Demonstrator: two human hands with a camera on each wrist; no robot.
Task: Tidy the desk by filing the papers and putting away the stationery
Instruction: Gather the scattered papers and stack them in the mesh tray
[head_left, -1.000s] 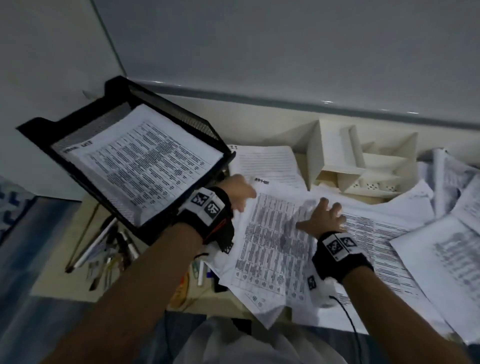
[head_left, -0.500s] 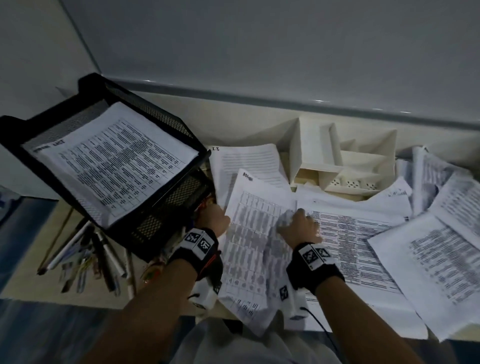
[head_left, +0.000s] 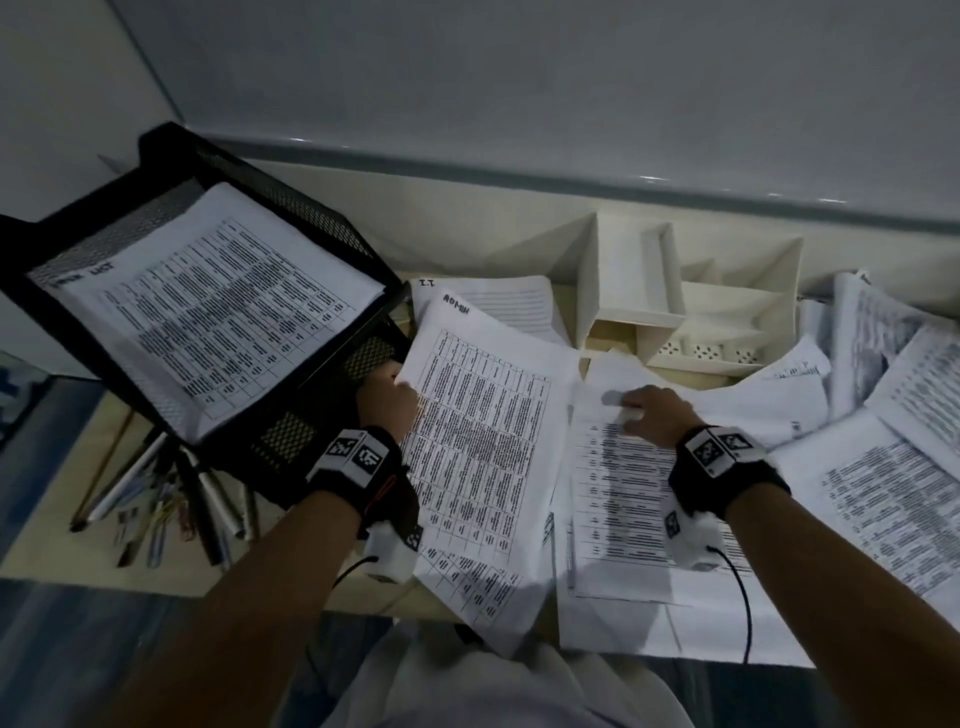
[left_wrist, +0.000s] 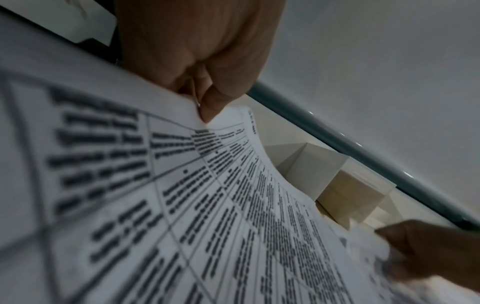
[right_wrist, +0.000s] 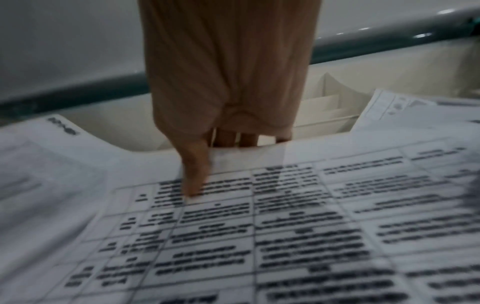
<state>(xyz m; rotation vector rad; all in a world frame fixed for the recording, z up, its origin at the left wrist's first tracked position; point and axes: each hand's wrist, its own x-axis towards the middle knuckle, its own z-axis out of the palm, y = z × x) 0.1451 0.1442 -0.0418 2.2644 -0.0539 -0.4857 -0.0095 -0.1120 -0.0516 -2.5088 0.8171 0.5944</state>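
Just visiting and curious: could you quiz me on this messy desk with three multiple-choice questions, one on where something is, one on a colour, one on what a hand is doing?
1. Where do the pens lie?
A. in the white organiser
B. on the desk beside the mesh tray
C. on top of the papers

2. What colour is the mesh tray?
A. black
B. red
C. white

3. What is the left hand doing?
A. lying flat on the desk
B. holding a pen
C. pinching a printed sheet

Answers: 1 B, they lie on bare desk at the tray's left. 2 A, its mesh is black. 3 C, the left wrist view shows fingers pinching the sheet's edge.
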